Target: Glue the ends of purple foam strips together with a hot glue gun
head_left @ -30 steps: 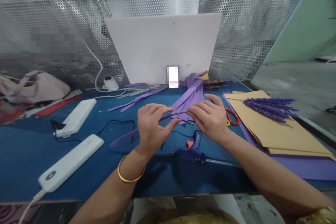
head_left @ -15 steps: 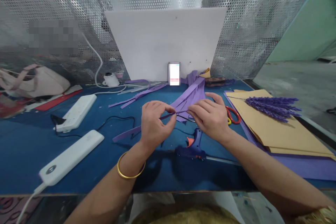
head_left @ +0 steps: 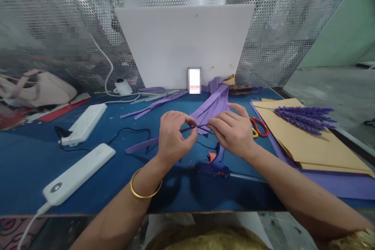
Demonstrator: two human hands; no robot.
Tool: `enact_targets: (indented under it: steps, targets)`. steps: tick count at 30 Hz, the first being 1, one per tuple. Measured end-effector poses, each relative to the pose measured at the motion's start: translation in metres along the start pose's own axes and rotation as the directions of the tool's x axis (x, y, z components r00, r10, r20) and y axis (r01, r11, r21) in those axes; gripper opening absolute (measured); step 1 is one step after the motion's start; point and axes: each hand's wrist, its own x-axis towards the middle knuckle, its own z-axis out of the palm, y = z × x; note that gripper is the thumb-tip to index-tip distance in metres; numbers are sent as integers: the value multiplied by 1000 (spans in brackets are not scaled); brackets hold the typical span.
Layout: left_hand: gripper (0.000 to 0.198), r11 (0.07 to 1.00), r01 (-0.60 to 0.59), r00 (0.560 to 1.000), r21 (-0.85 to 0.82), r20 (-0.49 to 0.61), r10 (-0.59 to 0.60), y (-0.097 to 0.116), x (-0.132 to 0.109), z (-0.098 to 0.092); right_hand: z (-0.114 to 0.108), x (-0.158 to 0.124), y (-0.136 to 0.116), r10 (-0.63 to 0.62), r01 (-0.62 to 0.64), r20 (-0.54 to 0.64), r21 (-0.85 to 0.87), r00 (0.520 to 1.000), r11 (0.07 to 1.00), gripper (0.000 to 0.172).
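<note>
Between finger and thumb, my left hand (head_left: 175,134) pinches a narrow purple paper strip (head_left: 142,146), whose flat tail sticks out to the left. My right hand (head_left: 234,129) pinches the same strip a short way to the right, where it looks thin and twisted. Whether a wire or stem lies inside it, I cannot tell. Just beyond the hands lies a heap of wider purple strips (head_left: 215,101). A blue glue gun (head_left: 215,166) with an orange trigger rests on the table below my right hand. Red-and-yellow scissors (head_left: 260,127) lie partly hidden behind that hand.
On the right, purple lavender sprigs (head_left: 306,119) lie on brown paper sheets (head_left: 325,150) over purple sheets. Two white power strips (head_left: 79,174) with cords occupy the left. At the back, a phone (head_left: 194,81) leans against a white board (head_left: 184,43); a pale bag (head_left: 43,88) sits far left.
Both hands keep their pinch on the purple strip, my right hand having shifted very slightly left. The strip's left tail sits a little higher. The view has tilted slightly.
</note>
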Motion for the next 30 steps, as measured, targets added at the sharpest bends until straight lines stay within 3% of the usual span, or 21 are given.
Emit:
enact_targets:
  steps: [30]
  targets:
    - [5,1000,-18,999,25,46,16,4,-1,1,4,0,-3,-68,66,-58,-37,996,997,12]
